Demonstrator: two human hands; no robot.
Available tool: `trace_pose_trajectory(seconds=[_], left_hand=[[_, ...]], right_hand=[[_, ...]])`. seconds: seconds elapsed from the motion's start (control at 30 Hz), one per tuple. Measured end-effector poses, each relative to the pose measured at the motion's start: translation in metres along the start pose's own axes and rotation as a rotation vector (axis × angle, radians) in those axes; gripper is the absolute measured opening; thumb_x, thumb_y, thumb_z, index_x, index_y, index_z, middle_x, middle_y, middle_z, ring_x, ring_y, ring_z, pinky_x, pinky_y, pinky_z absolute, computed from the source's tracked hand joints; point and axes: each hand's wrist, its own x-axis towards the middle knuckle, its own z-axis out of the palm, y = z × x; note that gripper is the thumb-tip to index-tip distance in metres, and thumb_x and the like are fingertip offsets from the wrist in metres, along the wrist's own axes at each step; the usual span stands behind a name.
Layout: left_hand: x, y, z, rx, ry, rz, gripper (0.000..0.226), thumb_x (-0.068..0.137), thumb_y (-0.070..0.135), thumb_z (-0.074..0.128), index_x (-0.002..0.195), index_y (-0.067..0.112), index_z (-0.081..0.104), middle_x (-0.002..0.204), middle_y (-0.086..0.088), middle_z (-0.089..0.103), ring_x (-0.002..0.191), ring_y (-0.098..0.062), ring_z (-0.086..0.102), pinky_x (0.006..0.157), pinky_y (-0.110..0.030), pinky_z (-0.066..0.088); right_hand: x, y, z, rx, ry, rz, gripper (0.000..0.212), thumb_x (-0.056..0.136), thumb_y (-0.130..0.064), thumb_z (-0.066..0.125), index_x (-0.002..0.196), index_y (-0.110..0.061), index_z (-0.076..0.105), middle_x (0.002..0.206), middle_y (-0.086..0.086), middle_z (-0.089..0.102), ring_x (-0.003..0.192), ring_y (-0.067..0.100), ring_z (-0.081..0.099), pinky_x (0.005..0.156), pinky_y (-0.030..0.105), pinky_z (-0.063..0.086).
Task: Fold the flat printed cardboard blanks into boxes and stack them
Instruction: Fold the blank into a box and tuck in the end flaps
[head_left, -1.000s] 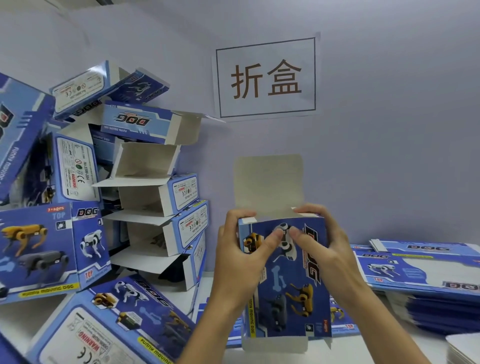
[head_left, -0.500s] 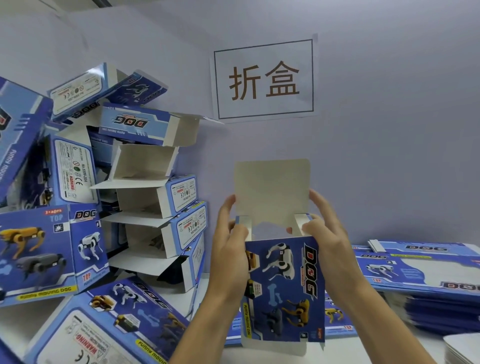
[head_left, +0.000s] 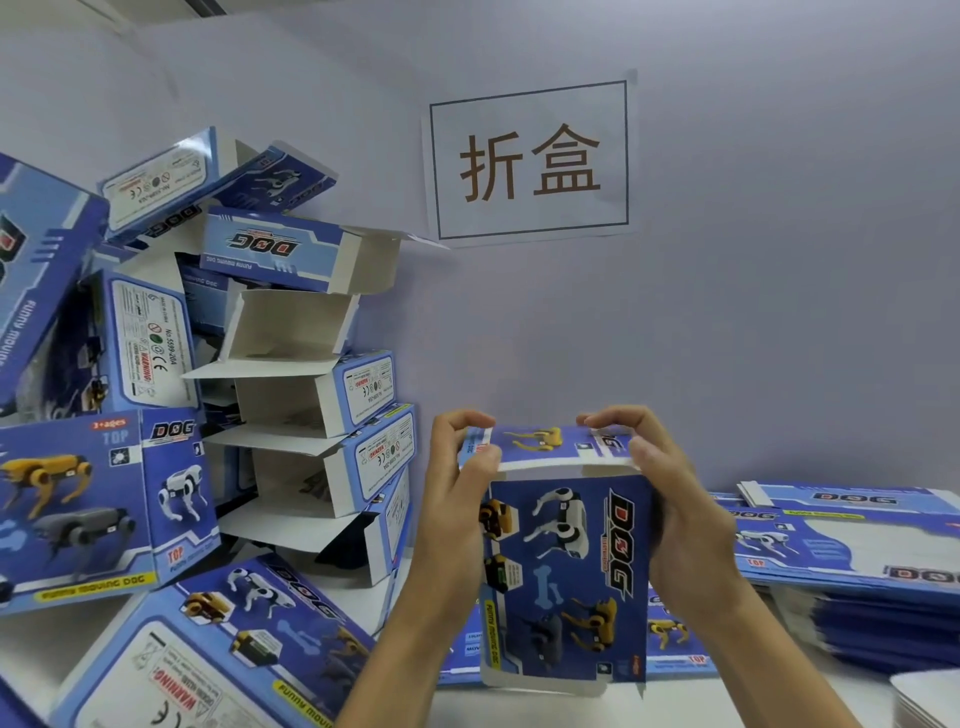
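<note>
While folded boxes (head_left: 291, 405) pile up at the left against the wall and flat blanks (head_left: 857, 551) lie stacked at the right on the table (head_left: 675, 706), a blue dog-printed box (head_left: 566, 577) stands upright in the middle. Left hand (head_left: 457, 514) and right hand (head_left: 675, 525) grip its sides, fingers pinching the top flap (head_left: 545, 447) bent forward.

Leaning pile of folded boxes (head_left: 291, 415) crowds my left; flat blanks (head_left: 857, 551) stack at my right; open wall (head_left: 753, 338) space lies ahead between them.
</note>
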Motion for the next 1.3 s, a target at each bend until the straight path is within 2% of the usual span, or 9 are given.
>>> trace_pose_trajectory(seconds=[0.1, 0.17, 0.3, 0.43, 0.57, 0.73, 0.83, 1.03, 1.3], left_hand=[[-0.001, -0.004, -0.004, 0.068, -0.038, 0.045, 0.021, 0.09, 0.033, 0.047, 0.106, 0.031, 0.061, 0.112, -0.012, 0.067, 0.099, -0.03, 0.072, 0.065, -0.04, 0.061], [-0.001, -0.003, -0.006, 0.128, -0.031, 0.051, 0.023, 0.09, 0.035, 0.048, 0.104, 0.028, 0.065, 0.12, -0.012, 0.061, 0.104, -0.03, 0.07, 0.07, -0.044, 0.061], [-0.003, 0.001, -0.01, 0.147, -0.073, 0.005, 0.024, 0.087, 0.044, 0.056, 0.104, 0.031, 0.065, 0.127, -0.01, 0.057, 0.112, -0.031, 0.067, 0.08, -0.055, 0.06], [-0.005, 0.006, -0.014, 0.212, -0.111, 0.05, 0.027, 0.086, 0.053, 0.065, 0.108, 0.037, 0.064, 0.126, -0.002, 0.059, 0.11, -0.03, 0.067, 0.071, -0.043, 0.062], [-0.005, 0.008, -0.014, 0.229, -0.066, 0.106, 0.036, 0.079, 0.046, 0.063, 0.114, 0.035, 0.063, 0.11, 0.012, 0.067, 0.097, -0.019, 0.072, 0.061, -0.028, 0.059], [-0.004, 0.007, -0.004, 0.22, 0.017, 0.158, 0.029, 0.079, 0.052, 0.06, 0.098, 0.03, 0.063, 0.085, 0.007, 0.072, 0.079, -0.013, 0.073, 0.057, -0.033, 0.061], [-0.003, 0.008, 0.002, 0.165, 0.075, 0.131, 0.024, 0.078, 0.058, 0.06, 0.085, 0.035, 0.061, 0.088, -0.006, 0.073, 0.081, -0.028, 0.074, 0.064, -0.055, 0.059], [-0.003, 0.012, 0.005, 0.115, 0.069, 0.102, 0.02, 0.082, 0.052, 0.063, 0.086, 0.033, 0.06, 0.091, -0.013, 0.073, 0.081, -0.032, 0.074, 0.061, -0.051, 0.061], [-0.004, 0.012, 0.006, 0.081, 0.102, 0.068, 0.022, 0.08, 0.054, 0.063, 0.083, 0.033, 0.061, 0.088, -0.016, 0.073, 0.084, -0.043, 0.071, 0.071, -0.067, 0.054]], right_hand=[[-0.004, 0.002, 0.0, -0.056, -0.003, -0.007, 0.028, 0.079, -0.022, 0.047, 0.102, -0.01, 0.059, 0.105, 0.005, 0.068, 0.08, 0.032, 0.072, 0.054, 0.033, 0.058], [-0.006, 0.003, -0.001, -0.047, -0.01, 0.025, 0.027, 0.082, -0.025, 0.048, 0.1, -0.011, 0.061, 0.113, 0.008, 0.064, 0.085, 0.031, 0.072, 0.058, 0.032, 0.058], [-0.004, -0.002, -0.005, -0.109, -0.072, 0.06, 0.017, 0.083, -0.038, 0.061, 0.095, -0.027, 0.061, 0.103, -0.003, 0.07, 0.089, 0.035, 0.072, 0.065, 0.038, 0.061], [-0.003, -0.004, -0.004, -0.166, -0.079, 0.046, 0.034, 0.072, -0.043, 0.07, 0.1, -0.027, 0.06, 0.099, -0.002, 0.07, 0.086, 0.038, 0.073, 0.065, 0.043, 0.061], [-0.003, -0.004, -0.001, -0.19, -0.002, -0.033, 0.022, 0.081, -0.029, 0.068, 0.102, -0.029, 0.062, 0.101, 0.006, 0.072, 0.086, 0.036, 0.072, 0.065, 0.04, 0.061], [-0.005, -0.004, 0.012, -0.2, 0.11, -0.099, 0.015, 0.082, -0.035, 0.063, 0.093, -0.025, 0.06, 0.09, 0.014, 0.071, 0.073, 0.029, 0.073, 0.056, 0.032, 0.058], [-0.004, -0.004, 0.019, -0.21, 0.147, -0.1, 0.019, 0.083, -0.04, 0.061, 0.091, -0.023, 0.058, 0.082, 0.015, 0.068, 0.068, 0.028, 0.073, 0.053, 0.03, 0.057], [-0.003, -0.008, 0.017, -0.147, 0.136, -0.058, 0.017, 0.087, -0.035, 0.07, 0.088, -0.022, 0.06, 0.086, 0.019, 0.068, 0.07, 0.03, 0.073, 0.052, 0.03, 0.056], [-0.002, -0.012, 0.016, -0.098, 0.121, 0.035, 0.028, 0.071, -0.043, 0.07, 0.085, -0.021, 0.058, 0.09, 0.024, 0.067, 0.07, 0.031, 0.073, 0.052, 0.03, 0.056]])
